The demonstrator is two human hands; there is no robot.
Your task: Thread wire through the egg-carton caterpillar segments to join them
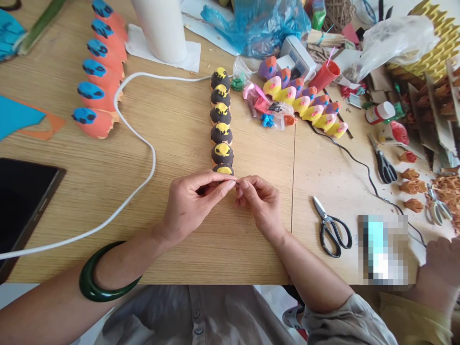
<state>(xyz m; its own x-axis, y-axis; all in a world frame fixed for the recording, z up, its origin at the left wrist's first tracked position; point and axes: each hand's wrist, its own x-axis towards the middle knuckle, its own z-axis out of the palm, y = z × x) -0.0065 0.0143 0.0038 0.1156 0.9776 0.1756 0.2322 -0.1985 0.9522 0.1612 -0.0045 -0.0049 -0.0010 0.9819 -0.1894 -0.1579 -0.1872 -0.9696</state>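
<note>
My left hand and my right hand meet fingertip to fingertip above the table, thumbs and forefingers pinched together. Between them shows a thin, dark piece, too small to name. Just beyond the fingers stretches an egg-carton strip of several cups, painted black and yellow with small black marks. My left hand covers part of its near end; whether the fingers touch it I cannot tell. A dark green bangle circles my left forearm.
Scissors lie right of my right hand. A white cable curves across the left. An orange-and-blue carton strip, a paper roll and a dark tablet stand left. Another person's hand is at right.
</note>
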